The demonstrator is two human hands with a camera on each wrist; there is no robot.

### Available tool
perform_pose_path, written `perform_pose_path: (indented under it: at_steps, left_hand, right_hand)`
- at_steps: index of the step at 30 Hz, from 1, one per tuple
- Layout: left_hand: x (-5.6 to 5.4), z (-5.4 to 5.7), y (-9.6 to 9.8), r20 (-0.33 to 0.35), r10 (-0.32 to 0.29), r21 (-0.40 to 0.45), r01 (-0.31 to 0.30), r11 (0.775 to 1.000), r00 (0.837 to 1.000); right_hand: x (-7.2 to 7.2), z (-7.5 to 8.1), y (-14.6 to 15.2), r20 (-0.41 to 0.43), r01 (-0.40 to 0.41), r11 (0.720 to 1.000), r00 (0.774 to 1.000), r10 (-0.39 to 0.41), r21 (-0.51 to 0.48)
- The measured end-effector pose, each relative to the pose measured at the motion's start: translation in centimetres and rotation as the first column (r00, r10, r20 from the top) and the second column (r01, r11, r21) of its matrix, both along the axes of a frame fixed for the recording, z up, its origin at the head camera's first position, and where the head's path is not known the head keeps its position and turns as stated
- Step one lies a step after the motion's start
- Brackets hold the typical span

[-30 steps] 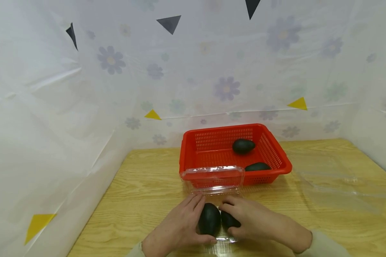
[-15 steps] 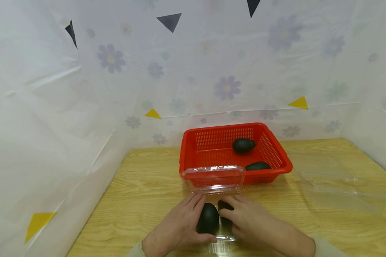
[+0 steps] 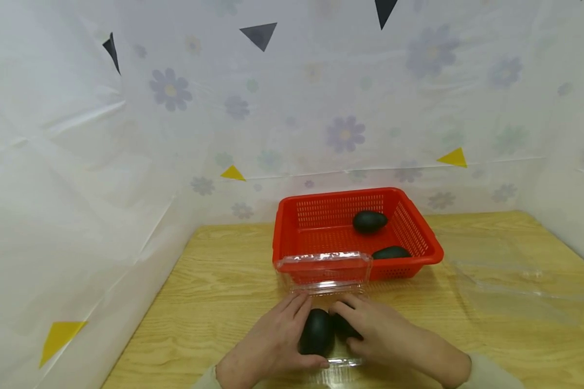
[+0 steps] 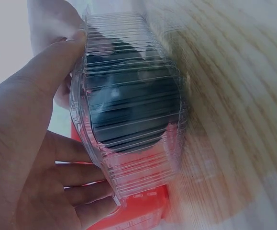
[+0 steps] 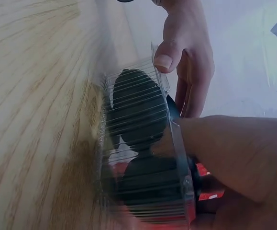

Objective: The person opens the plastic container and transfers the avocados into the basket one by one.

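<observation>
A clear plastic clamshell container (image 3: 345,363) lies on the table with its lid (image 3: 325,266) raised towards the basket. Two dark green avocados are in its base. The left avocado (image 3: 317,333) sits beside my left hand (image 3: 271,341), which holds the container's left side, thumb at the near rim and fingers further along it. My right hand (image 3: 382,330) grips the right avocado (image 3: 343,326), mostly covered by the fingers in the head view. Through the ribbed wall in the right wrist view, both avocados (image 5: 136,103) show side by side, and the right thumb reaches inside.
Behind the container stands a red plastic basket (image 3: 316,202) with two more avocados (image 3: 369,222) in it. More clear plastic packaging (image 3: 511,275) lies on the wooden table (image 3: 214,281) at the right. A flowered white sheet (image 3: 292,108) hangs around the table.
The right hand has shifted and turned the right avocado a little within the container, towards the left one and back. The left hand stays in place.
</observation>
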State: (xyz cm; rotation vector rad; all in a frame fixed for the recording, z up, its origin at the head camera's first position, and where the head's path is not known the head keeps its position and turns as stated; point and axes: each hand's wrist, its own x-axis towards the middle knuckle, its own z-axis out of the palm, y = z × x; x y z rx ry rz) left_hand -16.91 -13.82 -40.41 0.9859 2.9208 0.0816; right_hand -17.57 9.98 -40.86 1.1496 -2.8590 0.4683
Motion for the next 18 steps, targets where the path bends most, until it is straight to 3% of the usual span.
perform_pose_path:
  at_steps: [4, 12, 18]
  left_hand:
    - [0.0, 0.0, 0.1, 0.017, 0.015, 0.000, -0.015, 1.000, 1.000]
    - [0.0, -0.1, 0.1, -0.027, -0.013, 0.011, 0.014, 1.000, 1.000]
    - [-0.1, 0.0, 0.1, 0.017, 0.009, 0.027, -0.010, 1.000, 1.000]
  right_hand:
    - [0.1, 0.1, 0.2, 0.023, 0.026, 0.999, 0.999, -0.025, -0.039]
    - [0.4, 0.8, 0.8, 0.059, 0.058, 0.994, 0.997, -0.053, -0.096]
    - [0.9, 1.5, 1.5, 0.059, 0.051, 0.986, 0.997, -0.042, -0.160]
